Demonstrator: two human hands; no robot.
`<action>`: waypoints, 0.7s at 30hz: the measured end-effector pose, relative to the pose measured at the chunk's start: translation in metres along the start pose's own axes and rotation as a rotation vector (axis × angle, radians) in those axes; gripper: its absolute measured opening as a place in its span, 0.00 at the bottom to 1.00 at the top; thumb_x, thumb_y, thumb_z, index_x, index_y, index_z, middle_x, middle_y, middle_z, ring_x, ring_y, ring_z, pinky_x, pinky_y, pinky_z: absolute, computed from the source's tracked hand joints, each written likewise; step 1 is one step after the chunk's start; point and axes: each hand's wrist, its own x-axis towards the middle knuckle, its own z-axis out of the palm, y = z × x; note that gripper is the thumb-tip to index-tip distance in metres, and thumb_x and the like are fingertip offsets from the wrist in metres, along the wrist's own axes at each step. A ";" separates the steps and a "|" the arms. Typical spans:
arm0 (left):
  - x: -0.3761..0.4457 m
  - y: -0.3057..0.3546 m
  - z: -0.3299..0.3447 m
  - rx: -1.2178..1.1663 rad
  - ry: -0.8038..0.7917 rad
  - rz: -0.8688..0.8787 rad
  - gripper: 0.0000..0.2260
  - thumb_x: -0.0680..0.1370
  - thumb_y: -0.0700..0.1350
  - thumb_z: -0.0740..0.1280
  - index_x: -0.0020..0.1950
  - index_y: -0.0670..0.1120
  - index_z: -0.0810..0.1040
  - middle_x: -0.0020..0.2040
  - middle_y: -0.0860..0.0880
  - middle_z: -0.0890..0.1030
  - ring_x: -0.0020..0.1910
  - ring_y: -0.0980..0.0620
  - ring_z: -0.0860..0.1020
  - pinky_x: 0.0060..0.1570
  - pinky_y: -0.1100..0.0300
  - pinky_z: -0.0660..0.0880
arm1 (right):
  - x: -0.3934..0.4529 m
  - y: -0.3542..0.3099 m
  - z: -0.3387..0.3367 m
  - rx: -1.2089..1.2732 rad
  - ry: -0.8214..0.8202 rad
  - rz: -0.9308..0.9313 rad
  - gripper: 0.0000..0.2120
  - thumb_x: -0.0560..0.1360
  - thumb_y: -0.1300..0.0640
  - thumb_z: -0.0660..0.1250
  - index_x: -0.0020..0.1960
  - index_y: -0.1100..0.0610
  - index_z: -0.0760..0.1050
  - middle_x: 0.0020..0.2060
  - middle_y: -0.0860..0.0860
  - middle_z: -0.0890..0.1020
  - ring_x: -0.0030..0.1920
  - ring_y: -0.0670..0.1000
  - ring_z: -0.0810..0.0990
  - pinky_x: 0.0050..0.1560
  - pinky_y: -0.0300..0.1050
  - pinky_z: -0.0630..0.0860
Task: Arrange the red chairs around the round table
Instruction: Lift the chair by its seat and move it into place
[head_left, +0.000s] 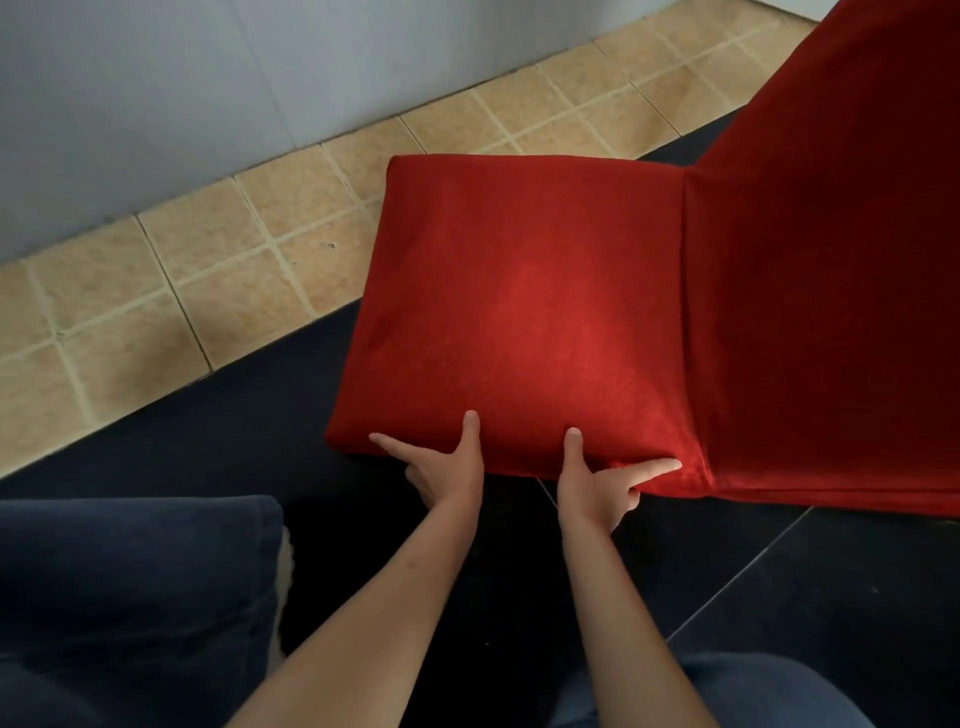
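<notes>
Red chair, fabric-covered, directly ahead of both hands and gripped at the near seat edge: left hand and right hand side by side, thumbs on top, fingers hooked under the rim, likely for a low two-handed lift or drag. Backrest beyond the right hand. Round table out of view. No labels or writing visible.

Chair cover: plain red. Floor tiles: beige, pale grout grid. Mat: black. Wall: grey-blue.
</notes>
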 end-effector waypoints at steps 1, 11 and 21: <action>0.001 0.001 0.002 -0.016 0.009 -0.006 0.56 0.68 0.63 0.73 0.75 0.59 0.29 0.67 0.40 0.69 0.59 0.42 0.74 0.49 0.53 0.66 | 0.001 0.000 0.002 0.020 -0.013 0.008 0.57 0.71 0.39 0.71 0.72 0.40 0.23 0.75 0.66 0.53 0.63 0.66 0.74 0.58 0.60 0.73; 0.010 0.000 0.018 -0.173 0.058 -0.008 0.60 0.67 0.60 0.76 0.72 0.61 0.25 0.69 0.40 0.66 0.62 0.42 0.74 0.59 0.48 0.70 | 0.010 0.002 0.023 0.289 0.130 0.026 0.61 0.66 0.42 0.77 0.71 0.35 0.25 0.72 0.65 0.60 0.61 0.63 0.74 0.51 0.53 0.72; 0.009 -0.003 0.025 -0.231 0.089 -0.030 0.61 0.66 0.59 0.77 0.74 0.54 0.26 0.71 0.42 0.66 0.65 0.43 0.72 0.62 0.49 0.70 | 0.015 0.004 0.030 0.344 0.190 0.054 0.66 0.65 0.45 0.79 0.71 0.39 0.22 0.71 0.63 0.61 0.60 0.61 0.75 0.53 0.60 0.79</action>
